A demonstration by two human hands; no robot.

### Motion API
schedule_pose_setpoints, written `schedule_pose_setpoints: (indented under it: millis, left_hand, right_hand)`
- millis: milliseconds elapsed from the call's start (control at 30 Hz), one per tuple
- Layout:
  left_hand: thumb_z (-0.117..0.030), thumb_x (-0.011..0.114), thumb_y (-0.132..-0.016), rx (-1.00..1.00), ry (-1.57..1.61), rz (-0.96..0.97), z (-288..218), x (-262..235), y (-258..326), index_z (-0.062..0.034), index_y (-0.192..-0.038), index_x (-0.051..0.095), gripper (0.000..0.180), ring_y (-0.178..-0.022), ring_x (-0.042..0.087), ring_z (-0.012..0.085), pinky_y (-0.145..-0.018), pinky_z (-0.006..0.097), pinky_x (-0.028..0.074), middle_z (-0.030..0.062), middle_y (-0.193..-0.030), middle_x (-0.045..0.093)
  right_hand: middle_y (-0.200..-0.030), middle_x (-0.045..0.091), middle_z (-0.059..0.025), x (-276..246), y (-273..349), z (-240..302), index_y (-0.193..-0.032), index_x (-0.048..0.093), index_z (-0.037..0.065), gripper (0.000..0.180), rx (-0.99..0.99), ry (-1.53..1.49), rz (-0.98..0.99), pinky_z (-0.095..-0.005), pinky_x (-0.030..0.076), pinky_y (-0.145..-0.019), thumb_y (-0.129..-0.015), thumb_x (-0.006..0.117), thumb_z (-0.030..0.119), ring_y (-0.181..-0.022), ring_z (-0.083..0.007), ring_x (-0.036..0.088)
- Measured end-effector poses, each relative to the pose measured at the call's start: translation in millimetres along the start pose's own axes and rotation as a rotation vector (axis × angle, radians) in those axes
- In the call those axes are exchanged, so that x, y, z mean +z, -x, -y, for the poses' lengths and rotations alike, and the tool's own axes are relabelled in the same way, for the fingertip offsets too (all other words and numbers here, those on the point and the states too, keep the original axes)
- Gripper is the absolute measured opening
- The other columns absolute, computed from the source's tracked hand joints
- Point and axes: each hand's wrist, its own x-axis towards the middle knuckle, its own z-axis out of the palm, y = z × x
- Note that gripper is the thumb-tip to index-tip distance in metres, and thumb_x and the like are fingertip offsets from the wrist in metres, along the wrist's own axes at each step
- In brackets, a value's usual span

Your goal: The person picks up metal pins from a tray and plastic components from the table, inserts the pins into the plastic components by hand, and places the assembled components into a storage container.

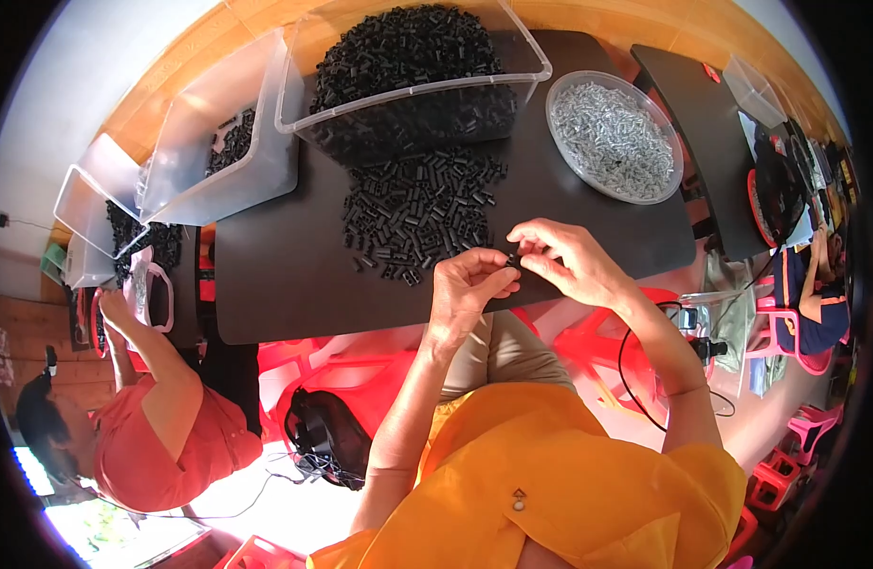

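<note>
We have a small black piece (513, 259) at the near right edge of the loose pile (419, 211), which is our landmark here. Our left grip (468, 286), just nearer to us than the pile's right end, is closed in a pinch of thumb and fingers, with the small black piece at its tips. Our right grip (574, 264), to the right of the pile, is curled, its thumb and index finger close about the same piece; we cannot tell whether they touch it or how nearly they close.

The pile itself is made of short, black, tube-like parts spread on the dark counter (275, 270). Just beyond the pile we see a large clear bin (542, 72) heaped with more black parts (413, 47). To the right of the pile and a little beyond it, a round clear bowl (639, 200) is full of small silvery pieces (615, 137). Left of the pile and beyond it we see a second clear bin (209, 201), tilted, with some black parts in it. Well to the left of the pile, and nearer to us, a co-worker in a red shirt (185, 441) reaches toward a pale pink-rimmed thing (161, 284); its kind we cannot tell.
</note>
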Motion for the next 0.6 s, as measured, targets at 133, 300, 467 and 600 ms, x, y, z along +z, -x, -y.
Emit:
schedule_pose_setpoints:
  millis: [133, 300, 467, 600]
  left_hand:
    - [-0.002, 0.067, -0.080, 0.021, 0.019, -0.017, -2, 2, -1, 0.0040, -0.092, 0.063, 0.014, -0.075, 0.064, 0.0110, -0.067, 0.022, 0.052, 0.0079, -0.081, 0.066]
    - [-0.002, 0.068, -0.078, -0.017, 0.012, 0.003, -6, 4, 0, 0.0048, -0.090, 0.064, 0.014, -0.076, 0.062, 0.0096, -0.070, 0.021, 0.051, 0.0072, -0.081, 0.066]
    - [-0.006, 0.067, -0.080, -0.062, -0.051, 0.054, -9, 2, 1, 0.0052, -0.094, 0.064, 0.018, -0.076, 0.062, 0.0108, -0.073, 0.024, 0.052, 0.0070, -0.083, 0.065]
    - [-0.008, 0.066, -0.081, -0.136, 0.079, 0.060, -12, 1, 4, 0.0054, -0.097, 0.063, 0.021, -0.079, 0.062, 0.0122, -0.076, 0.025, 0.053, 0.0088, -0.087, 0.065]
  right_hand:
    - [-0.088, 0.053, -0.0089, 7, 8, 10, -0.100, 0.051, 0.005, 0.041, -0.202, 0.569, -0.096, -0.0357, 0.050, -0.062, -0.074, 0.072, 0.028, -0.077, -0.0245, 0.059]
    - [-0.076, 0.047, -0.0043, 16, 2, -3, -0.081, 0.049, 0.008, 0.039, -0.336, 0.882, -0.151, -0.0313, 0.047, -0.049, -0.066, 0.074, 0.034, -0.064, -0.0179, 0.056]
    - [-0.074, 0.046, -0.0059, 17, 2, -11, -0.078, 0.048, 0.007, 0.039, -0.352, 0.809, -0.132, -0.0340, 0.047, -0.049, -0.058, 0.077, 0.023, -0.061, -0.0216, 0.055]
    - [-0.074, 0.046, -0.0042, 16, 1, -20, -0.080, 0.047, 0.009, 0.037, -0.407, 0.786, -0.172, -0.0305, 0.047, -0.046, -0.065, 0.075, 0.028, -0.060, -0.0184, 0.057]
